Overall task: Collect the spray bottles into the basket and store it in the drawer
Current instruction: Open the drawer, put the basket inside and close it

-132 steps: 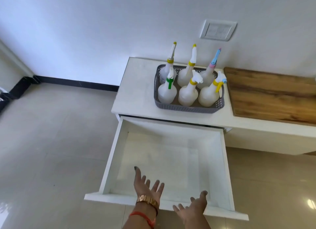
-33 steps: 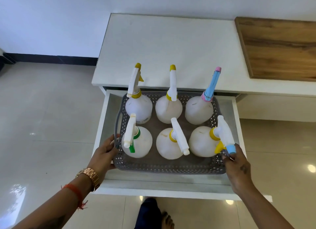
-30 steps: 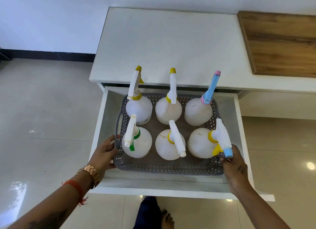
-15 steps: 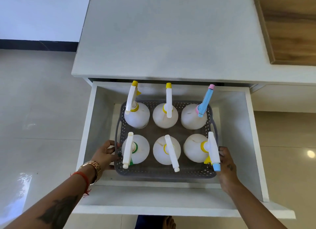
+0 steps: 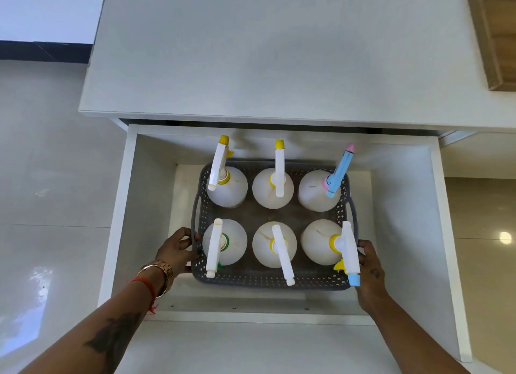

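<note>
The left hand (image 5: 176,252) and the right hand (image 5: 370,267) are each clamped on one side of the grey basket (image 5: 251,283). Between the hands, six spray bottles (image 5: 275,243) stand upright in it, inside the open white drawer (image 5: 150,206).

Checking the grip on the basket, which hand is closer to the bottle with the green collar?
Left. The left hand grips the basket wall right beside the green-collared bottle; the right hand holds the opposite side, two bottles away.

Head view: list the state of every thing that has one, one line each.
Drawer: open, pulled out.
Basket: down inside the drawer, holding six bottles.
Spray bottles: upright, two rows of three.
Left hand: gripping the basket's left rim.
Right hand: gripping its right rim.
</note>
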A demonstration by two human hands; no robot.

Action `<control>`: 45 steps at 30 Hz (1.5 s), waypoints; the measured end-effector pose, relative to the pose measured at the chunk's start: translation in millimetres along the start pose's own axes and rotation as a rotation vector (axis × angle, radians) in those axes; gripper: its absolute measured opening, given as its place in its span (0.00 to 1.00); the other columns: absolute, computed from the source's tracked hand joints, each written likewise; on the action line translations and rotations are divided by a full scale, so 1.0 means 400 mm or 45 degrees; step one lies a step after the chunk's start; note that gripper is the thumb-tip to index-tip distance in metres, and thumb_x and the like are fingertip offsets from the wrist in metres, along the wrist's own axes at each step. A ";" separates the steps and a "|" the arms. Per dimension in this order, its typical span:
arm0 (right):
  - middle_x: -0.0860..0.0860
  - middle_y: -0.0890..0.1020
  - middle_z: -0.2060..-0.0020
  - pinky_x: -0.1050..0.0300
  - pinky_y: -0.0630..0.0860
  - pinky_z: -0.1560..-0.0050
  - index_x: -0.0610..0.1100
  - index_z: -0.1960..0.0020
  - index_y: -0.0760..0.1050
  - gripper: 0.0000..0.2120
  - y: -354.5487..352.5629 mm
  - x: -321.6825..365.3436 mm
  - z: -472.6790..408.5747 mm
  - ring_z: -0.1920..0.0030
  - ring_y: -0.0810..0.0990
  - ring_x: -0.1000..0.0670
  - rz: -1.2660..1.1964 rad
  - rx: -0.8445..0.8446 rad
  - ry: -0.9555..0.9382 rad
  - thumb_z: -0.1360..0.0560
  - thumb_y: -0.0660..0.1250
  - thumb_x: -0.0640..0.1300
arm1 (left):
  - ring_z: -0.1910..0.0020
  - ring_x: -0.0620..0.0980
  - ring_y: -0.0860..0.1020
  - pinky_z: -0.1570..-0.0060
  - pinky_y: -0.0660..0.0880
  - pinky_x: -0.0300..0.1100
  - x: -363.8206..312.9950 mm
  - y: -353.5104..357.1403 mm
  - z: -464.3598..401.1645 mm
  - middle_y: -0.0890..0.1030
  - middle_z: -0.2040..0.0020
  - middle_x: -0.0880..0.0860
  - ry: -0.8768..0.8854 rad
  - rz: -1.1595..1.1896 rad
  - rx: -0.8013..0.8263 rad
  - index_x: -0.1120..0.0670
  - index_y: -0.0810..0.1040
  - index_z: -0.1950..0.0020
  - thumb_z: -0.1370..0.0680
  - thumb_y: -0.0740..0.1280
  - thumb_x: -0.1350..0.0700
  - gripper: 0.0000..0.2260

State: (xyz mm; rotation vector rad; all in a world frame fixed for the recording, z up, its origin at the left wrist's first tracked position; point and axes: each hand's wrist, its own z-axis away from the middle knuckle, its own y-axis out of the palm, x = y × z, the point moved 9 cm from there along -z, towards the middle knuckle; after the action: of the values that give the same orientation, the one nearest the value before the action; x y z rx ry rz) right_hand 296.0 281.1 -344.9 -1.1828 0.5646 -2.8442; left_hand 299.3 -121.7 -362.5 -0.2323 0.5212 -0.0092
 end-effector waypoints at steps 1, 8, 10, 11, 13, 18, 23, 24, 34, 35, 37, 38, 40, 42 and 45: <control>0.41 0.78 0.56 0.49 0.74 0.55 0.41 0.45 0.68 0.08 0.001 -0.006 -0.006 0.59 0.75 0.41 -0.010 -0.008 0.004 0.23 0.60 0.34 | 0.51 0.60 0.77 0.58 0.79 0.53 0.000 0.002 -0.008 0.81 0.52 0.57 0.002 -0.012 0.001 0.53 0.74 0.55 0.29 0.64 0.74 0.16; 0.51 0.81 0.71 0.68 0.73 0.75 0.41 0.47 0.67 0.07 0.009 -0.039 -0.030 0.76 0.77 0.60 -0.023 -0.037 -0.014 0.23 0.58 0.31 | 0.49 0.61 0.77 0.55 0.79 0.54 0.014 0.008 -0.046 0.80 0.47 0.58 0.033 -0.028 -0.020 0.52 0.74 0.57 0.29 0.65 0.73 0.16; 0.53 0.80 0.72 0.69 0.73 0.76 0.41 0.47 0.67 0.07 0.010 -0.040 -0.031 0.76 0.77 0.60 -0.034 -0.038 -0.005 0.23 0.58 0.31 | 0.48 0.61 0.76 0.56 0.79 0.53 0.019 0.007 -0.051 0.79 0.46 0.58 0.040 -0.037 -0.031 0.51 0.73 0.57 0.29 0.66 0.72 0.15; 0.53 0.80 0.72 0.69 0.73 0.76 0.41 0.47 0.67 0.07 0.008 -0.043 -0.032 0.76 0.77 0.61 -0.042 -0.039 0.003 0.23 0.58 0.31 | 0.48 0.61 0.76 0.56 0.79 0.53 0.021 0.007 -0.052 0.79 0.46 0.58 0.041 -0.035 -0.034 0.51 0.73 0.57 0.29 0.66 0.72 0.15; 0.57 0.81 0.72 0.71 0.72 0.76 0.43 0.48 0.67 0.09 0.011 -0.043 -0.035 0.75 0.77 0.62 -0.029 -0.037 0.032 0.23 0.58 0.31 | 0.47 0.62 0.76 0.54 0.79 0.55 0.024 0.007 -0.053 0.79 0.44 0.59 0.042 -0.016 -0.029 0.51 0.73 0.57 0.28 0.66 0.71 0.15; 0.58 0.80 0.77 0.71 0.72 0.75 0.46 0.51 0.68 0.03 0.010 -0.057 -0.036 0.76 0.77 0.63 -0.065 -0.032 0.077 0.22 0.60 0.39 | 0.42 0.64 0.74 0.48 0.76 0.63 0.029 0.012 -0.053 0.77 0.38 0.60 0.029 -0.014 -0.018 0.52 0.72 0.49 0.28 0.67 0.70 0.16; 0.45 0.76 0.47 0.62 0.76 0.63 0.47 0.32 0.62 0.23 0.001 -0.035 -0.017 0.55 0.78 0.51 -0.038 -0.019 0.104 0.24 0.64 0.37 | 0.35 0.62 0.70 0.43 0.72 0.61 0.026 -0.009 -0.039 0.67 0.29 0.55 -0.048 0.182 -0.092 0.52 0.62 0.32 0.28 0.68 0.70 0.29; 0.45 0.75 0.41 0.60 0.74 0.58 0.46 0.31 0.62 0.24 -0.019 -0.032 -0.012 0.49 0.77 0.47 -0.054 -0.080 0.127 0.24 0.61 0.32 | 0.35 0.61 0.69 0.43 0.71 0.59 0.014 -0.028 -0.027 0.67 0.29 0.55 -0.031 0.203 -0.160 0.53 0.63 0.32 0.27 0.67 0.68 0.28; 0.47 0.80 0.43 0.67 0.74 0.44 0.49 0.44 0.75 0.16 -0.187 0.212 0.323 0.44 0.78 0.52 -0.097 -0.396 -0.397 0.26 0.64 0.31 | 0.46 0.56 0.76 0.47 0.72 0.52 -0.172 -0.231 0.399 0.76 0.39 0.56 0.612 -0.025 -0.948 0.54 0.73 0.40 0.27 0.69 0.55 0.16; 0.48 0.80 0.42 0.62 0.72 0.40 0.49 0.43 0.76 0.14 -0.199 0.226 0.378 0.42 0.77 0.52 0.104 -0.460 -0.499 0.26 0.65 0.35 | 0.43 0.59 0.74 0.44 0.70 0.56 -0.168 -0.248 0.453 0.75 0.38 0.59 0.630 -0.089 -1.053 0.54 0.72 0.38 0.27 0.69 0.54 0.18; 0.45 0.80 0.41 0.50 0.67 0.35 0.45 0.42 0.77 0.14 -0.204 0.243 0.473 0.38 0.74 0.48 0.472 -0.583 -0.680 0.26 0.64 0.47 | 0.33 0.62 0.66 0.36 0.59 0.61 -0.133 -0.270 0.544 0.69 0.32 0.60 0.567 -0.152 -1.227 0.54 0.68 0.35 0.29 0.70 0.52 0.24; 0.42 0.80 0.42 0.44 0.65 0.33 0.41 0.42 0.77 0.20 -0.194 0.240 0.507 0.37 0.74 0.44 0.589 -0.575 -0.738 0.26 0.62 0.54 | 0.29 0.62 0.60 0.34 0.54 0.63 -0.112 -0.265 0.582 0.64 0.28 0.59 0.530 -0.175 -1.261 0.54 0.66 0.33 0.29 0.68 0.48 0.27; 0.40 0.80 0.44 0.37 0.59 0.31 0.37 0.44 0.77 0.31 -0.151 0.214 0.558 0.36 0.73 0.39 0.840 -0.484 -0.850 0.26 0.55 0.63 | 0.25 0.61 0.52 0.32 0.48 0.65 -0.089 -0.215 0.635 0.61 0.25 0.56 0.546 -0.394 -1.181 0.55 0.64 0.30 0.31 0.59 0.33 0.36; 0.41 0.79 0.40 0.37 0.54 0.30 0.39 0.41 0.75 0.35 -0.094 0.176 0.590 0.34 0.70 0.40 1.086 -0.345 -0.963 0.27 0.52 0.69 | 0.24 0.58 0.48 0.32 0.39 0.63 -0.076 -0.111 0.652 0.60 0.24 0.54 0.686 -0.781 -0.894 0.54 0.62 0.28 0.34 0.49 0.25 0.44; 0.48 0.71 0.33 0.39 0.43 0.27 0.46 0.34 0.67 0.38 -0.044 0.098 0.598 0.26 0.57 0.46 1.236 -0.186 -0.947 0.32 0.52 0.74 | 0.24 0.59 0.50 0.32 0.36 0.65 -0.017 0.049 0.664 0.56 0.24 0.49 0.896 -1.314 -0.570 0.52 0.59 0.27 0.33 0.52 0.27 0.42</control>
State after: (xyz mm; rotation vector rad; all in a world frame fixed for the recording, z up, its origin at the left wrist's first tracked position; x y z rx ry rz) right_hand 434.7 214.5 -157.0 -1.3403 0.9370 -1.4682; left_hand 423.8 -44.3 -139.9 -0.9363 1.0516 -1.0178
